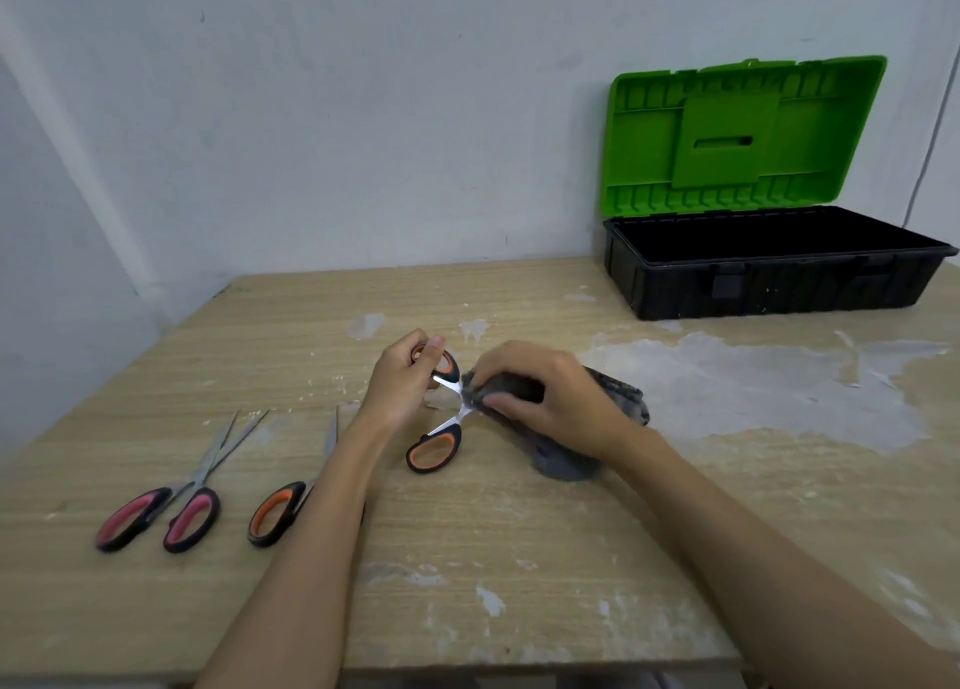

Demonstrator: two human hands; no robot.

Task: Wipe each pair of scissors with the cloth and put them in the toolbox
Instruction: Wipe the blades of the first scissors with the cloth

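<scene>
Left hand (402,379): fingers curled round the upper handle loop of the orange scissors (435,447), thumb on top. The scissors are spread wide; the lower loop lies free toward the near edge of the table (519,558), and whether it rests on the wood cannot be told.

Right hand (545,395): fingers bent and clamped over a dark grey cloth (621,395), pressing it around the blades just past the pivot. The blades are hidden under cloth and hand. The rest of the cloth trails on the table below the wrist.

Toolbox (769,278): far right, against the wall, well apart from the hands. Black tray, green lid (743,132) standing open; the inside looks dark, contents cannot be made out.

Left of the left forearm: a second orange pair (275,514), partly covered by that arm, blades pointing away. Further left, a pink pair (161,517), blades slightly parted, flat on the table. Tabletop is pale wood with white patches.
</scene>
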